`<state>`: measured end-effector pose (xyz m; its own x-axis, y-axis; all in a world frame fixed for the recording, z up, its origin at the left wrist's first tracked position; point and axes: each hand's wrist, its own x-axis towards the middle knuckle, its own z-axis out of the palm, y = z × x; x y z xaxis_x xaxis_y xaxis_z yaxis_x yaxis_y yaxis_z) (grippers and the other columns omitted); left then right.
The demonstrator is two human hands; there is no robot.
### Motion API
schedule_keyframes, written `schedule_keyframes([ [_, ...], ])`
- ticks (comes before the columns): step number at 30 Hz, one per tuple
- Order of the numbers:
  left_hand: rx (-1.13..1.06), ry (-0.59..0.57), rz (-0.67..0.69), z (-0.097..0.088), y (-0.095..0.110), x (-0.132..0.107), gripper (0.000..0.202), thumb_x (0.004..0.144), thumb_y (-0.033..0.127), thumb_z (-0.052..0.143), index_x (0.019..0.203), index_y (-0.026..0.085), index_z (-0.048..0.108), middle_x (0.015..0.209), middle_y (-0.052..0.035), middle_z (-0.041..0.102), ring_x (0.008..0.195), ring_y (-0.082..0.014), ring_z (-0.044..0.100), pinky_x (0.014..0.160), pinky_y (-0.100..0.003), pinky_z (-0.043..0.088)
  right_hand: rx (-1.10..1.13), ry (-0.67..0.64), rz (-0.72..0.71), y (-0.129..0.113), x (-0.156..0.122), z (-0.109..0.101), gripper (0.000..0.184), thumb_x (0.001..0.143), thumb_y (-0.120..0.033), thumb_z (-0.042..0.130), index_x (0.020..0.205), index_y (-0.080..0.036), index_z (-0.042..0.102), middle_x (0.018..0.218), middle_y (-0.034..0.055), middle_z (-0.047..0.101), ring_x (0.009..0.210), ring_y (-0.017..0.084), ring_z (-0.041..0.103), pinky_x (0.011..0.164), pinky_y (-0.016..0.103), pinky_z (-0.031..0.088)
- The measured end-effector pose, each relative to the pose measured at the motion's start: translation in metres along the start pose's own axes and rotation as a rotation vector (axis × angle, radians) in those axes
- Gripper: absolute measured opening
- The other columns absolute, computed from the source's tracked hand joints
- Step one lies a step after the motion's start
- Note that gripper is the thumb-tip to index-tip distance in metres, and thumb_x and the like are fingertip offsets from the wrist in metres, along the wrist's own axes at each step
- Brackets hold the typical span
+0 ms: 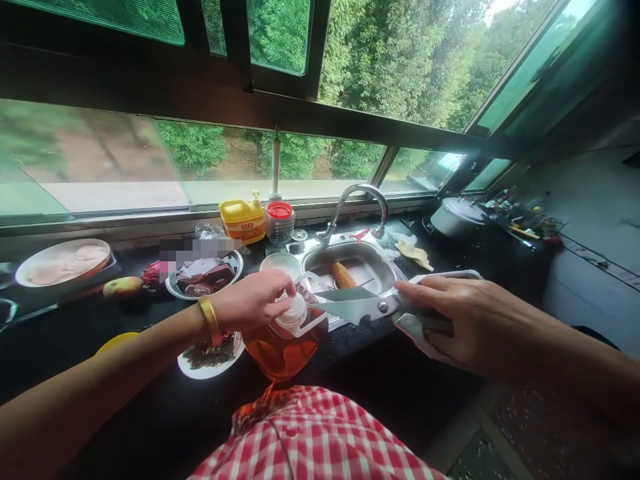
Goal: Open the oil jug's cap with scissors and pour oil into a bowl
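Note:
My right hand [450,313] is closed around the handles of a pair of kitchen scissors [355,307]. Their metal blades point left, with the tips close to a white bottle cap [293,313]. The cap tops a large clear jug [285,353] of orange-red liquid, which stands at the counter's front edge, by the red checked cloth on my body. From the left, my left hand [265,297] grips the cap with bent fingers, a gold bracelet on its wrist. Whether the blades touch the cap, I cannot tell.
Behind the jug, a sink [385,267] holds a brown root vegetable [344,275] under a curved faucet [360,190]. Left of it are a steel bowl [239,270] of dark red pieces, a plate [210,370] of dried spices and a yellow jug [243,223]. A pot [455,217] stands far right.

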<state>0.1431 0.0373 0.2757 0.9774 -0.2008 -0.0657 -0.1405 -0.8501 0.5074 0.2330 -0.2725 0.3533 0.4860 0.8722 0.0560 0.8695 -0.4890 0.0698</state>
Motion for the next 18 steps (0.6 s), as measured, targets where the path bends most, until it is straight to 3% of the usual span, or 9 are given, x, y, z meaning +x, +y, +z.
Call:
schedule_keyframes([
  [3,-0.176,-0.098,-0.080,-0.001,-0.002,0.004,0.024,0.081,0.039,0.049,0.079,0.017,0.057,0.070,-0.0002,0.055,0.063,-0.0129,0.047,0.059,-0.023,0.037,-0.004,-0.088,-0.055,-0.003,0.009,0.000,0.052,0.075,-0.023,0.055,0.126,-0.030,0.052,0.087,0.0018,0.067,0.072,0.017,0.062,0.066,0.029,0.048],
  [6,-0.285,-0.125,-0.119,-0.002,-0.003,0.004,0.028,0.080,0.043,0.048,0.078,0.016,0.055,0.067,0.0011,0.052,0.061,-0.0117,0.045,0.056,-0.022,0.035,0.045,-0.118,-0.111,-0.001,0.016,0.004,0.052,0.075,-0.019,0.053,0.127,-0.028,0.051,0.086,0.0008,0.066,0.073,0.015,0.062,0.065,0.026,0.045],
  [12,-0.246,-0.036,-0.150,-0.002,0.007,-0.002,0.028,0.082,0.041,0.046,0.079,0.016,0.057,0.071,-0.0012,0.056,0.063,-0.0127,0.047,0.057,-0.023,0.036,0.098,-0.149,-0.158,0.005,0.026,0.013,0.043,0.075,-0.018,0.052,0.116,-0.027,0.059,0.086,0.0001,0.067,0.072,0.014,0.062,0.062,0.024,0.042],
  [18,-0.235,0.035,-0.158,0.006,0.010,-0.008,0.024,0.084,0.036,0.045,0.078,0.016,0.057,0.072,-0.0017,0.057,0.065,-0.0136,0.050,0.059,-0.024,0.037,0.077,-0.181,-0.183,0.006,0.033,0.008,0.040,0.075,-0.020,0.054,0.114,-0.030,0.059,0.085,-0.0007,0.067,0.072,0.016,0.062,0.061,0.026,0.041],
])
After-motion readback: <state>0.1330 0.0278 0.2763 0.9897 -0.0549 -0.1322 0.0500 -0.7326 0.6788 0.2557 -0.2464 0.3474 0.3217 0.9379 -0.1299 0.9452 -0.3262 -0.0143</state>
